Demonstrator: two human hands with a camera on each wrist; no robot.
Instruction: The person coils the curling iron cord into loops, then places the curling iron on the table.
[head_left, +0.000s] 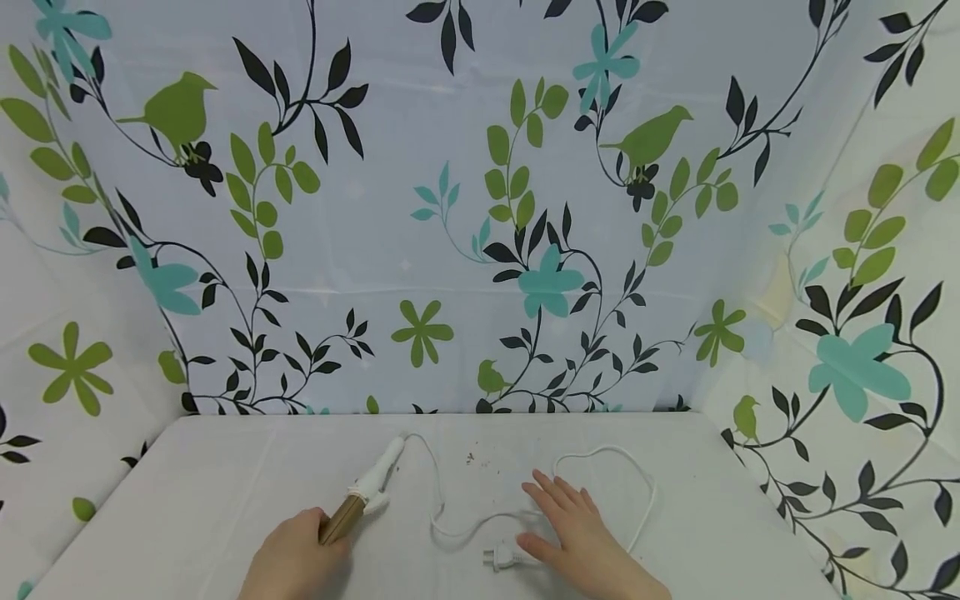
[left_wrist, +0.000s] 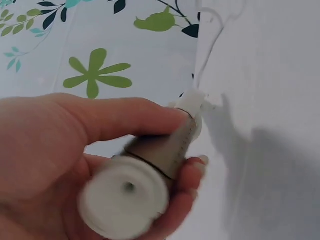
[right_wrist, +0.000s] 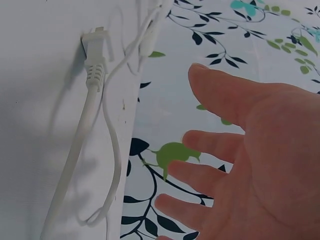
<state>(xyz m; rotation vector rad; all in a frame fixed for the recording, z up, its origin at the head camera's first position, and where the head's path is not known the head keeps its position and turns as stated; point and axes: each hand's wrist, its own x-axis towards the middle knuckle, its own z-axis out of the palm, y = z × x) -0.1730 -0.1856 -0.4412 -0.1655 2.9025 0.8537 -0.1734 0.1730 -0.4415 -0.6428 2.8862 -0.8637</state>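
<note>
My left hand (head_left: 296,554) grips a curling iron (head_left: 345,518) by its gold-brown barrel, with the thumb along it in the left wrist view. The iron's white handle (head_left: 382,471) points away from me, and a thin white cord (head_left: 439,492) leaves its far end. Closest to the left wrist camera is the round white end cap (left_wrist: 122,197). My right hand (head_left: 573,533) is held over the cord with fingers spread, holding nothing. Beside its thumb is the white two-pin plug (head_left: 498,557), also visible in the right wrist view, apart from the fingers.
A white table (head_left: 247,475) lies under both hands. Behind it hangs a cloth (head_left: 360,250) printed with leaves, birds and flowers, and similar cloth covers both sides. The cord loops across the table's middle and right. Small dark specks (head_left: 471,457) mark the tabletop.
</note>
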